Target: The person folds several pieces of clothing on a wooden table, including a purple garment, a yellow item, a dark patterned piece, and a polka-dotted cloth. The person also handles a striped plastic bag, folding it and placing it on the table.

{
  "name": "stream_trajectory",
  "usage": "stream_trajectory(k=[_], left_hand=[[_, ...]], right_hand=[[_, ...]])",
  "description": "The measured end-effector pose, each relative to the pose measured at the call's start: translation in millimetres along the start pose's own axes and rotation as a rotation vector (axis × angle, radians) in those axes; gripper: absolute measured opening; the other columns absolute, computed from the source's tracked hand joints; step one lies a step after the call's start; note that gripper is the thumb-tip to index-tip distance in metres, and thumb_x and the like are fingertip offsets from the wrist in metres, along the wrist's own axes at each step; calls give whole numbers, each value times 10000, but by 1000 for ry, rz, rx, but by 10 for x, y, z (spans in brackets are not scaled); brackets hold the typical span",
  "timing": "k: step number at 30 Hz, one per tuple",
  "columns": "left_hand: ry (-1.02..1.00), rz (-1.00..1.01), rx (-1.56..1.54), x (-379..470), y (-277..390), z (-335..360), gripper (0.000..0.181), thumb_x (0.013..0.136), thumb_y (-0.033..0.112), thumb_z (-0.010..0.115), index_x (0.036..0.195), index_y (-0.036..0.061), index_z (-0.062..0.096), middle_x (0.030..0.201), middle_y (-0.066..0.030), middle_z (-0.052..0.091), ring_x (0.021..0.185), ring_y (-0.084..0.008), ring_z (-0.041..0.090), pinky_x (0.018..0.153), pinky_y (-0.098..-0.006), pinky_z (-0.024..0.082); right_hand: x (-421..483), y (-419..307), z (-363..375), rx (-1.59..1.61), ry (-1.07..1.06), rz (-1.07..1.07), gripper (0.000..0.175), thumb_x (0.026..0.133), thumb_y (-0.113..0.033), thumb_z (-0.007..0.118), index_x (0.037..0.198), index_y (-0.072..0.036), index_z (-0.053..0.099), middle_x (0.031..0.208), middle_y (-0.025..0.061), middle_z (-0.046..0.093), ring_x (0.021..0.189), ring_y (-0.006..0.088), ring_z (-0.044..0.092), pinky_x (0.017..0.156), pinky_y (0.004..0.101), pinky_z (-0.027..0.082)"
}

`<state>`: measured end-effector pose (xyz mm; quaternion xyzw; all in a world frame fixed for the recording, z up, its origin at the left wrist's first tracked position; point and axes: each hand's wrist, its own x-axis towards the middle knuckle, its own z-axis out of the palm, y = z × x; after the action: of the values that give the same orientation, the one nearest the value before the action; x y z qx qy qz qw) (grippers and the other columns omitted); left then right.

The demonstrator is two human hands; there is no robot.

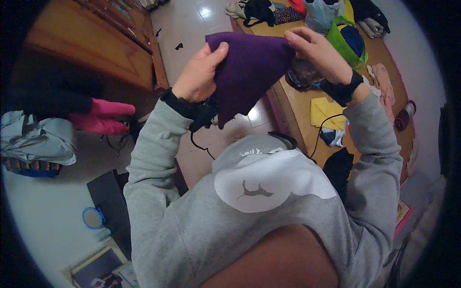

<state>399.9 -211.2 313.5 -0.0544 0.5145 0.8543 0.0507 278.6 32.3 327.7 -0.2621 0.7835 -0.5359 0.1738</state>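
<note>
A dark purple cloth (248, 68) hangs in the air between my two hands. My left hand (201, 70) pinches its upper left part, the thumb lying over the fabric. At the cloth's upper right corner, my right hand (313, 48) grips it between thumb and fingers. The cloth narrows downward to an uneven lower edge. Each wrist wears a black band, and a thin black cable runs down from each one.
A long wooden surface (295, 111) on the right bears a folded yellow cloth (326, 113), a green bag (347, 46), a plastic bag (322, 16) and heaped clothes. Wooden furniture (93, 46) stands at the left, near pink fabric (108, 117) and a grey cloth (39, 136). Small dark items lie on the tiled floor (187, 21).
</note>
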Motion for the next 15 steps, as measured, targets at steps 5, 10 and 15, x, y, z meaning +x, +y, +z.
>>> stream_trajectory(k=[5, 10, 15], left_hand=[[-40, 0, 55, 94, 193, 2, 322, 991, 211, 493, 1260, 35, 492, 1200, -88, 590, 1060, -203, 593, 944, -356, 484], [-22, 54, 178, 225, 289, 27, 303, 972, 190, 527, 1214, 7, 530, 1151, -88, 612, 1048, -199, 593, 927, -354, 483], [-12, -1, 444, 372, 448, -1, 386, 928, 201, 602, 1220, -39, 524, 1119, -96, 641, 1005, -180, 615, 913, -348, 474]], right_hand=[[-2, 223, 99, 297, -99, 210, 558, 887, -473, 629, 1195, -11, 583, 1058, 16, 619, 910, 85, 539, 804, 231, 413], [155, 164, 201, 650, -254, 74, 440, 888, -343, 657, 1174, -12, 605, 1104, 30, 653, 992, 112, 591, 910, 297, 438], [217, 101, 126, 733, -115, 69, 343, 829, -183, 727, 1108, -11, 626, 1025, 42, 674, 927, 149, 630, 881, 292, 471]])
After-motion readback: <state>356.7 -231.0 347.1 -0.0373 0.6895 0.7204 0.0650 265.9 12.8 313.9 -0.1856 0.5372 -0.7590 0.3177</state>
